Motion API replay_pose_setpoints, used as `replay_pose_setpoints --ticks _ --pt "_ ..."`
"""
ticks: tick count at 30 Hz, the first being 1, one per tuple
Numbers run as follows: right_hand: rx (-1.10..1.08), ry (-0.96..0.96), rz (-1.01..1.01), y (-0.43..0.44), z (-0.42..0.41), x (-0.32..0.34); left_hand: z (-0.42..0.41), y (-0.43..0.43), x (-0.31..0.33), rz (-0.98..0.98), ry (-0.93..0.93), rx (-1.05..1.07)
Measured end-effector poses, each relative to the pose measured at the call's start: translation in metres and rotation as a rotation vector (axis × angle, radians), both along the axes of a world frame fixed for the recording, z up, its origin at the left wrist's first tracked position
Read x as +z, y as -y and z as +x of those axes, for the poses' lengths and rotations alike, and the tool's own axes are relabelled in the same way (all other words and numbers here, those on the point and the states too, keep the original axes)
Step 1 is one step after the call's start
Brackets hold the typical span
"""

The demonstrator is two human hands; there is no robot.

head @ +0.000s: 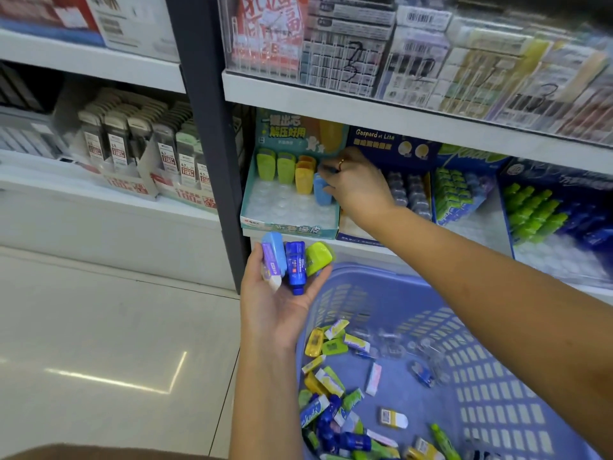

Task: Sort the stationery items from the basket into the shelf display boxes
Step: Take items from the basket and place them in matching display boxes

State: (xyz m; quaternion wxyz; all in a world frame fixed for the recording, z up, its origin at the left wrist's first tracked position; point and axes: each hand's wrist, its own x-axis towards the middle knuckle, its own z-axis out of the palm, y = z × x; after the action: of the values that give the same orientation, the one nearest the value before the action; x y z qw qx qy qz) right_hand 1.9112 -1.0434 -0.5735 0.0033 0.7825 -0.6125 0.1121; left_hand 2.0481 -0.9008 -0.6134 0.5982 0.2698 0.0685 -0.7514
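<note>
**Blue piece goes into the teal box**

At the centre of the frame, the right hand [356, 185] reaches into the teal display box [288, 224] on the shelf. Its fingertips are curled in and pinch a pale blue piece [322, 192], which stands upright at the box's right side. A ring [341, 164] shows on one finger. Beside the blue piece stand yellow pieces [304, 180], and left of those green pieces [266, 166], all at the back of the box.

Just below the box, the left hand [282, 300] is turned palm up. Its fingers are lightly curled behind three small pieces [295, 265] fanned side by side: one pale blue and purple, one dark blue, one lime green.

The purple basket [481, 360] fills the lower right of the frame, under the right forearm. Loose stationery [335, 393] lies heaped along its near left side, with a few strays farther right. A navy display box [374, 141] sits just right of the teal one.
</note>
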Motion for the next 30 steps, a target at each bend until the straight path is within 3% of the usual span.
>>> replay_pose_setpoints --ticks 4,7,9,10,12,14,20,23,25,28,30 --pt "-0.017 -0.01 0.045 -0.019 0.008 0.012 0.002 -0.004 0.004 -0.021 -0.013 0.032" --pt "-0.006 0.333 0.005 -0.056 0.009 0.018 0.005 -0.009 0.003 -0.038 -0.011 0.099" --pt "0.0 0.625 0.196 -0.081 0.008 0.02 0.008 -0.009 0.005 -0.067 -0.01 0.154" --pt "0.032 0.666 0.334 -0.092 0.008 0.021 0.009 -0.01 0.006 -0.086 -0.01 0.168" --pt "0.21 0.595 0.506 -0.111 0.012 0.024 0.011 -0.009 0.009 -0.116 0.009 0.153" --pt "0.357 0.521 0.485 -0.118 0.017 0.028 0.014 -0.008 0.011 -0.114 0.024 0.11" --pt "0.484 0.22 0.334 -0.111 0.023 0.049 0.029 -0.01 0.011 -0.106 -0.003 -0.029" --pt "0.485 0.261 0.335 -0.104 0.026 0.052 0.035 -0.006 0.009 -0.073 0.008 -0.03" --pt "0.407 0.484 0.345 -0.092 0.024 0.053 0.04 -0.003 0.008 -0.055 0.017 -0.011" --pt "0.177 1.036 0.464 -0.065 0.02 0.051 0.044 -0.001 0.009 -0.044 -0.027 0.018" --pt "0.051 1.163 0.547 -0.047 0.019 0.047 0.045 -0.001 0.008 -0.025 -0.034 0.03"
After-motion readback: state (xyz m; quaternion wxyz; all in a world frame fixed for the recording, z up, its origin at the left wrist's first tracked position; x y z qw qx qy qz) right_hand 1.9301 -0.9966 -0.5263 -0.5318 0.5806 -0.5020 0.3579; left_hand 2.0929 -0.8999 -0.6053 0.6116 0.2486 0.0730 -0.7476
